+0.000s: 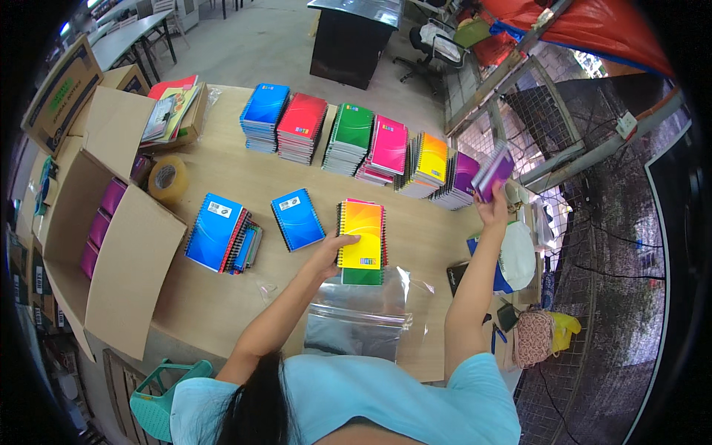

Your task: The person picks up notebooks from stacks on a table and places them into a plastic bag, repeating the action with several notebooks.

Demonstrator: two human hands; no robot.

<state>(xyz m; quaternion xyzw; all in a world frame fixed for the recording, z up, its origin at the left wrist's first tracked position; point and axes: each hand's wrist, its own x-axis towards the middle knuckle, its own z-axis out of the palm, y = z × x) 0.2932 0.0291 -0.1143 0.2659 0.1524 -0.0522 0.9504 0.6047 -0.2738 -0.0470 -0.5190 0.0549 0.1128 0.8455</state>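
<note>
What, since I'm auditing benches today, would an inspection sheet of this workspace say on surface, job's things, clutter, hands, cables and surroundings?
Surface: pale table, bare in patches.
Job's things: a row of blue stack, red stack, green stack, pink stack, yellow stack, purple stack; nearer, blue-topped pile, lone blue notebook, yellow-topped bundle.
Clutter: tape roll, open carton holding purple items, clear bag at the near edge.
Hands: left hand grips the yellow-topped bundle, thumb on top; right hand holds up at least one purple notebook.
Cables: thin dark cable across the mesh, right.
Surroundings: dark desk beyond, green stool at left, red tarp upper right.
</note>
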